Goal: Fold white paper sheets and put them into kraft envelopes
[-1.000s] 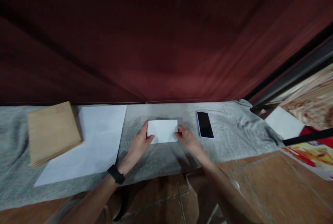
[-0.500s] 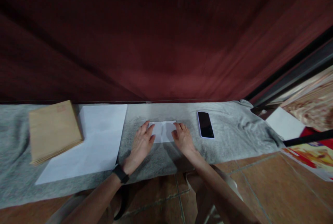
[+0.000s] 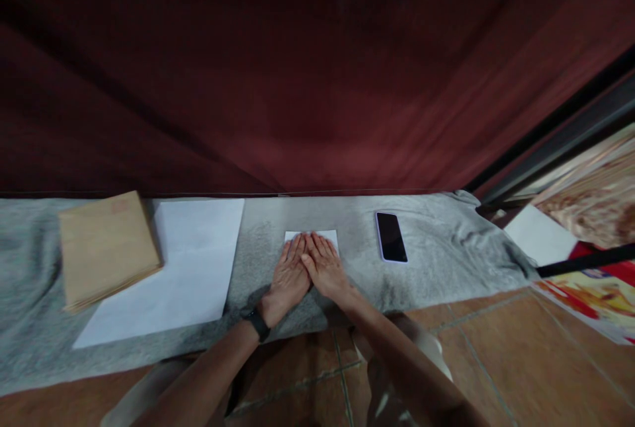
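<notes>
A small folded white paper (image 3: 329,235) lies on the grey cloth, mostly covered by my two hands. My left hand (image 3: 292,273) rests flat on its left part, fingers stretched toward the far edge. Flat on the right part lies my right hand (image 3: 325,267), its thumb touching or crossing the left hand. Only the paper's far edge and corners show. To the right of the hands lies a phone (image 3: 391,237) with a dark screen and a pale purple case.
A stack of brown envelopes (image 3: 109,245) lies partly over large white sheets (image 3: 198,268) on the left. The grey cloth (image 3: 446,242) covers a long, narrow surface. Dark red fabric (image 3: 317,96) rises behind it. A black bar (image 3: 585,260) and printed packaging (image 3: 600,295) stand at the right.
Both hands have moved inward from the paper's two side edges and now lie flat together over its middle. The phone and envelopes stay where they were.
</notes>
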Demonstrator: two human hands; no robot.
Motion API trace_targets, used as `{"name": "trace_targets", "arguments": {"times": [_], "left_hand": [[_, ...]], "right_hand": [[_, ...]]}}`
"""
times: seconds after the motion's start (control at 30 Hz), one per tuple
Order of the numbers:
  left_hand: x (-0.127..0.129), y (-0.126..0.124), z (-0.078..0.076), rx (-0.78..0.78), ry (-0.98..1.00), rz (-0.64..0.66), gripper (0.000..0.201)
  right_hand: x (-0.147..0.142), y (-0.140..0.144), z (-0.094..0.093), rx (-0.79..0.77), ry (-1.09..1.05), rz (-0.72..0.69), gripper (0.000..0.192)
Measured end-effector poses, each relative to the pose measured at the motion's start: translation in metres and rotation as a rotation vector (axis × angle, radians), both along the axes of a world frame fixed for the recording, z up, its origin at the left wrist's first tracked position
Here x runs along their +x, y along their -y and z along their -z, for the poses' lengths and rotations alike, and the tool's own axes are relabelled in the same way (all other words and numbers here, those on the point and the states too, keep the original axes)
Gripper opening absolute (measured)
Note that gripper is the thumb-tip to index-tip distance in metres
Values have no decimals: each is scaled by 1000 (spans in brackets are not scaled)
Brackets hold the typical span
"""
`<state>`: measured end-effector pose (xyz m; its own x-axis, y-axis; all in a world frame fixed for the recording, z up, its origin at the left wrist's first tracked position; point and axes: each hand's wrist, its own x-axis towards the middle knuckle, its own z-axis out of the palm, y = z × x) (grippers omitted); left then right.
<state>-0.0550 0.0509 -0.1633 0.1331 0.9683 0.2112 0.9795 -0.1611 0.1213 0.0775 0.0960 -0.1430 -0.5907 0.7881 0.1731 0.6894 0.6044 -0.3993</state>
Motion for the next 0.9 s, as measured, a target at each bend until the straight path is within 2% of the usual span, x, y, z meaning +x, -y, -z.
{"name": "trace_targets", "arguments": {"times": [0.2,0.47,0.9], "left_hand": [[-1,0,-12,-33,84,-38,61],[-15,3,-18,-22,117,-124,62],[-30,13,-18,-21,98,-217,62]], "right_hand": [[5,-2,2,58,81,33,59],[20,-8,12,179,99,95,60],[40,-12,1,82,217,186,67]]}}
